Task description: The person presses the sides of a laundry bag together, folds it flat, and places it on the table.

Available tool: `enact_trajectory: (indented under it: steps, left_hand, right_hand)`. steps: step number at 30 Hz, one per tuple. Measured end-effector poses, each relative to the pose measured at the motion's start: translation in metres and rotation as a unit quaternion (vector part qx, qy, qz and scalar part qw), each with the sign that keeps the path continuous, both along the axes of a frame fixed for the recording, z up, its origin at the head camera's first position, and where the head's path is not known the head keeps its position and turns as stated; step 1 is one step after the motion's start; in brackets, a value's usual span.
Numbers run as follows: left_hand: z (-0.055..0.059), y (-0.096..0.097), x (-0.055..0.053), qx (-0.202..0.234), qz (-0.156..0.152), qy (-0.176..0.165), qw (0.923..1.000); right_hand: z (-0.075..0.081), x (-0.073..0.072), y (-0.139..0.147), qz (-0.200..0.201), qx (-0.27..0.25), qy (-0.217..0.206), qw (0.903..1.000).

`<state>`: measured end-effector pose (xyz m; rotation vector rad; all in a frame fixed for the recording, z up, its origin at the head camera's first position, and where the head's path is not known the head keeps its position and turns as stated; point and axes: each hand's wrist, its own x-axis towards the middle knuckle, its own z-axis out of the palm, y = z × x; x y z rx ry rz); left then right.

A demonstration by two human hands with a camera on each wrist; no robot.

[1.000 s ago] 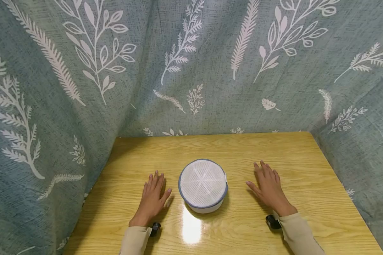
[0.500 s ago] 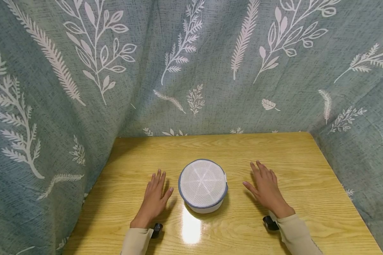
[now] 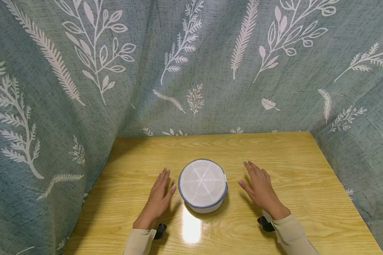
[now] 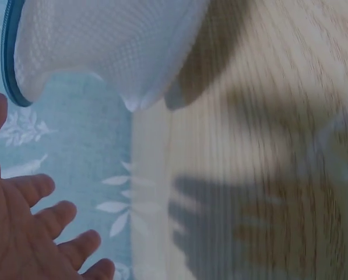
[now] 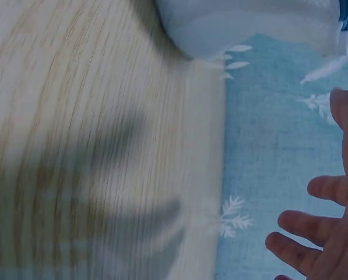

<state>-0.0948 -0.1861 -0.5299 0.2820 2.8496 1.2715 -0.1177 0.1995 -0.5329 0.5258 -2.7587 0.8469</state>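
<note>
Backdrop: a blue-green curtain [image 3: 229, 92] with white leaf prints hangs across the top and down both sides of the frame.
Surface: wood-grained [image 3: 258, 148], filling the lower middle, with a bright glare patch just below the bag.
Mesh bag: white and drum-shaped [image 3: 202, 182], standing near the centre of the surface, its ribbed round top facing up; seen from above it shows no clear long axis.
Bag's edge: a blue rim [image 3: 179, 184] circles the top, with a small pale tab [image 3: 225, 177] on its right side.
Left hand: lower left of centre [image 3: 158, 198], fingers extended, thumb held apart, nothing in its grasp; the bag lies just beside it, to the right of the thumb.
Right hand: right of the bag [image 3: 262, 189], fingers extended and thumb spread, holding nothing; the bag lies to its left.
Nearer hand: the left; its thumb looks close to the rim, while a wider gap parts the right thumb from the bag.
Between: the bag separates the hands.
Wrists: beige sleeves [image 3: 140, 241] and black devices [image 3: 160, 231], toward the bottom edge.
</note>
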Motion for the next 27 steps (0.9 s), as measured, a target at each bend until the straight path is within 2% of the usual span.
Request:
enact_trajectory:
  steps: [6,13,21,27]
  left_hand:
    - [0.0,0.003,0.0,0.018,-0.003,0.018,0.9997]
    - [0.001,0.008,0.0,0.044,-0.007,0.013,0.9989]
    - [0.005,0.012,0.001,0.059,-0.003,0.01,0.9982]
    - [0.006,0.016,0.002,0.063,0.002,0.008,0.998]
  right_hand:
    - [0.001,0.001,-0.007,0.007,-0.021,0.0,0.9998]
    - [0.006,0.001,-0.017,0.019,-0.043,0.017,0.9987]
    - [0.011,0.001,-0.025,0.021,-0.054,-0.003,0.9983]
    - [0.012,0.003,-0.032,0.029,-0.083,-0.025,0.9958]
